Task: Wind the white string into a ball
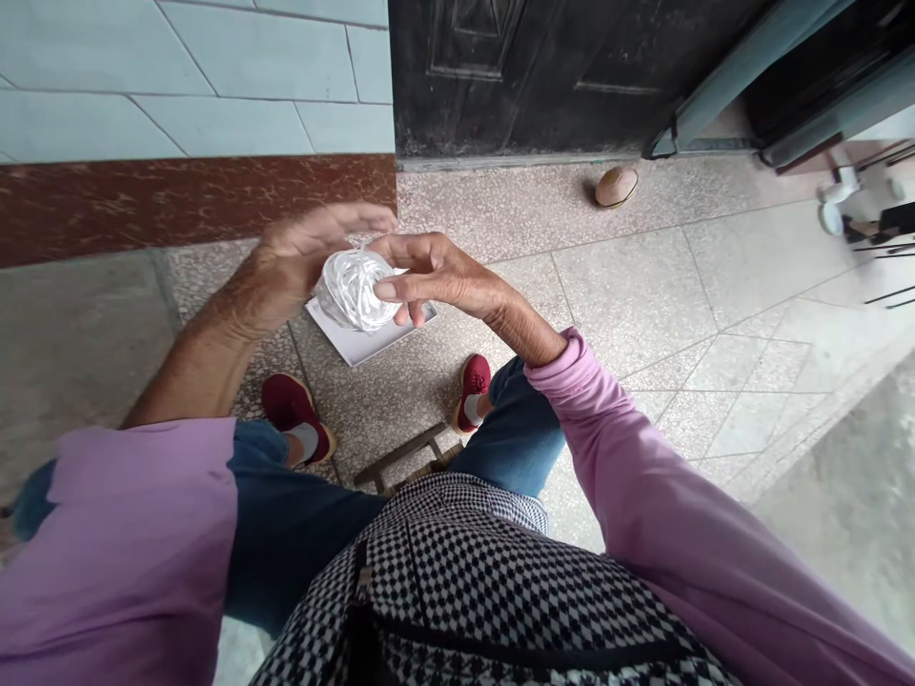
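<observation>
A ball of shiny white string [355, 292] is held up in front of me, above a shallow white box or lid [361, 349] on the floor. My right hand [436, 272] grips the ball from the right, with its thumb on the near face and index finger along the top. Over the ball's upper left, my left hand [307, 248] arches with its fingers stretched to the right, slightly smeared by motion. Its thumb is hidden behind the ball, and whether the palm touches the string is unclear.
My red shoes [290, 410] rest on the speckled tiles, with part of a wooden stool [404, 457] between my legs. A tiled wall [214, 124] and a dark door [529, 86] stand ahead. By the doorstep lies a tan rounded object [616, 187].
</observation>
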`<state>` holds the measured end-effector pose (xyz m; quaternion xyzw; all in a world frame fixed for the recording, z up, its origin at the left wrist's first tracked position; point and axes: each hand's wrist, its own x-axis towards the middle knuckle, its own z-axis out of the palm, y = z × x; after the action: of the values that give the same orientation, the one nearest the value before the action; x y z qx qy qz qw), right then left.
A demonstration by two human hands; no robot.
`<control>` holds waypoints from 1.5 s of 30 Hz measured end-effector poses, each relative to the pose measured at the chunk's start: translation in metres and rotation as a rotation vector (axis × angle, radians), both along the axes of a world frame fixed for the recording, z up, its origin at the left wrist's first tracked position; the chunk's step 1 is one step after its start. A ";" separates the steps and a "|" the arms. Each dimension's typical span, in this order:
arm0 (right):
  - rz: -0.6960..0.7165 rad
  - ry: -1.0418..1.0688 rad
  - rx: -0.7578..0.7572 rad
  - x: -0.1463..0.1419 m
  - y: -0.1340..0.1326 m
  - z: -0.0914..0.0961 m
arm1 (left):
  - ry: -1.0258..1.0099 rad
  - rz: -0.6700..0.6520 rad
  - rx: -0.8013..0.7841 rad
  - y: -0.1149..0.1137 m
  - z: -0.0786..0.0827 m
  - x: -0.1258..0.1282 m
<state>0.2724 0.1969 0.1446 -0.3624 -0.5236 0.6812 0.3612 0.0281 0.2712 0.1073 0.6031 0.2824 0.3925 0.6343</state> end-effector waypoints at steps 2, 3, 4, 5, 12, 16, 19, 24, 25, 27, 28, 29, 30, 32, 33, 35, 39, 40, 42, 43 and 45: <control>0.028 0.013 -0.017 0.001 -0.001 -0.001 | 0.083 -0.048 -0.024 -0.002 -0.001 -0.002; 0.028 0.014 -0.033 0.002 -0.001 -0.002 | 0.118 -0.045 -0.027 -0.002 -0.002 -0.003; 0.024 0.009 -0.051 0.003 -0.002 -0.002 | 0.142 -0.020 -0.022 -0.001 -0.003 -0.005; 0.013 0.005 -0.066 0.004 -0.004 -0.002 | 0.156 0.019 -0.010 0.000 -0.005 -0.006; -0.264 0.092 -0.019 0.006 -0.003 0.000 | 0.173 0.195 0.067 -0.002 -0.018 0.006; -0.465 0.082 0.043 0.007 0.004 -0.001 | 0.253 0.138 0.064 -0.014 -0.022 0.021; -0.551 -0.006 0.038 0.014 0.015 -0.005 | 0.303 0.076 0.076 -0.020 -0.022 0.025; -0.185 -0.090 -0.096 0.036 0.038 -0.022 | 0.328 0.012 0.086 -0.020 -0.018 0.025; -0.121 -0.110 -0.062 0.038 0.041 -0.025 | 0.340 0.007 0.097 -0.019 -0.015 0.025; -0.116 -0.266 0.083 0.039 0.040 -0.030 | 0.380 0.017 0.146 -0.018 -0.009 0.022; -0.153 -0.412 0.182 0.038 0.038 -0.031 | 0.409 0.037 0.187 -0.017 -0.004 0.020; -0.183 -0.583 0.285 0.035 0.035 -0.032 | 0.443 0.061 0.241 -0.016 0.000 0.018; -0.191 -0.754 0.382 0.031 0.032 -0.032 | 0.479 0.090 0.305 -0.015 0.004 0.015; -0.134 -0.995 0.535 0.024 0.025 -0.033 | 0.531 0.140 0.426 -0.011 0.011 0.008; -0.087 -1.036 0.581 0.021 0.023 -0.035 | 0.542 0.147 0.466 -0.009 0.012 0.005; -0.018 -0.985 0.602 0.017 0.020 -0.039 | 0.542 0.135 0.493 -0.003 0.013 -0.003; 0.031 -0.679 0.441 0.019 0.026 -0.056 | 0.468 0.109 0.417 0.013 0.009 -0.015; 0.041 -0.583 0.396 0.020 0.029 -0.061 | 0.437 0.110 0.384 0.017 0.007 -0.016; 0.066 -0.404 0.308 0.020 0.034 -0.072 | 0.375 0.109 0.291 0.023 0.001 -0.017; 0.070 -0.332 0.272 0.020 0.036 -0.076 | 0.345 0.105 0.232 0.025 -0.003 -0.017; 0.084 -0.236 0.215 0.017 0.038 -0.080 | 0.277 0.089 0.110 0.030 -0.013 -0.015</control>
<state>0.2892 0.2346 0.0642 -0.3769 -0.6471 0.5883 0.3053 0.0130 0.3014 0.0945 0.6721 0.3719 0.3482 0.5374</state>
